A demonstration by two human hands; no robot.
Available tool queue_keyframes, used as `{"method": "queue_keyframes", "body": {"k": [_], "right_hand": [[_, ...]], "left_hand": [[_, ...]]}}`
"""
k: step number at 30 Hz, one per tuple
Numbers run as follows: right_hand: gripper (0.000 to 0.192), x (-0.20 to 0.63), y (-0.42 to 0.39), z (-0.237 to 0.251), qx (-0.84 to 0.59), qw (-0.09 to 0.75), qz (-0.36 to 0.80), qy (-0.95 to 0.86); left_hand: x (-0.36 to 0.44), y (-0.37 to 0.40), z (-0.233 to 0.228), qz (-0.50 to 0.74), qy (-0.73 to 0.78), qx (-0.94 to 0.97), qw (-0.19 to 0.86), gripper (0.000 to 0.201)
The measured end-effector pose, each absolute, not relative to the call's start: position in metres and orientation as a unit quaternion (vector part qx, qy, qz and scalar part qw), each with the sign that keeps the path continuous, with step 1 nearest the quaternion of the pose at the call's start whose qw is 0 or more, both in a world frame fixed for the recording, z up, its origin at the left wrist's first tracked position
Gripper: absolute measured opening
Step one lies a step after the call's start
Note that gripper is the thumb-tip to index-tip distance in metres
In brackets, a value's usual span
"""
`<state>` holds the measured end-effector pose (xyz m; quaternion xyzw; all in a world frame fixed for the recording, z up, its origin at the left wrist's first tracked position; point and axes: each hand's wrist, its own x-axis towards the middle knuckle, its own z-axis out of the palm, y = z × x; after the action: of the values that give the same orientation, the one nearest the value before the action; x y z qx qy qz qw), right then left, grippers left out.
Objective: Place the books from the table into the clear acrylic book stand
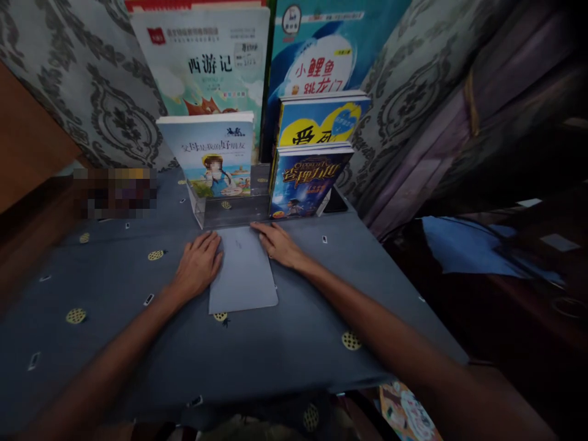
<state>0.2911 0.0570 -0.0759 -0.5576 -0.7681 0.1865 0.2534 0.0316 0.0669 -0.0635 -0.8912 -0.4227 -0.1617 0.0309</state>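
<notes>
While both hands are busy with a plain grey slab (241, 278) in the middle of the counter (124, 349), there's plenty to read behind it. The slab has a faint mark near its far end, way too small for me to make out.

The left hand (198, 262) lies palm down along the slab's left edge, fingers stretched out and fairly close together. The right hand (280, 246) is at the far right corner, index finger reaching onto the slab, thumb tucked lower by the edge. Neither looks clamped on it, just loosely spread and touching.

Right past the slab, toward the counter's far edge, sits a clear stand (199, 214) loaded with books. Left side: 父母是我的好朋友 (215, 162) in front, 西游记 (211, 46) behind. Right side: 查理九世 (305, 184) up front, then a blue and yellow book (321, 116) showing 爱 plus a half-hidden character, then 小鲤鱼跳龙门 (340, 33) at the back. Something flat and dark (337, 202) lies by the counter's far right corner, next to the stand.
</notes>
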Motion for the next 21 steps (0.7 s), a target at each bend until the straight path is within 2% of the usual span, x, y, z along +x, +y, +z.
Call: {"method": "queue_keyframes", "body": {"k": [6,13,21], "right_hand": [[0.051,0.301,0.067,-0.075,-0.518,0.288,0.228,-0.773],[0.052,0.299,0.064,-0.076,-0.523,0.258,0.214,-0.784],[0.054,0.297,0.061,-0.079,-0.514,0.263,0.201,-0.791]], "left_hand": [[0.053,0.074,-0.051,-0.106,-0.351,-0.930,0.027,0.045],[0.093,0.065,-0.051,-0.078,-0.239,-0.967,-0.046,0.047],[0.076,0.017,-0.052,-0.096,-0.142,-0.981,-0.095,0.043]]}}
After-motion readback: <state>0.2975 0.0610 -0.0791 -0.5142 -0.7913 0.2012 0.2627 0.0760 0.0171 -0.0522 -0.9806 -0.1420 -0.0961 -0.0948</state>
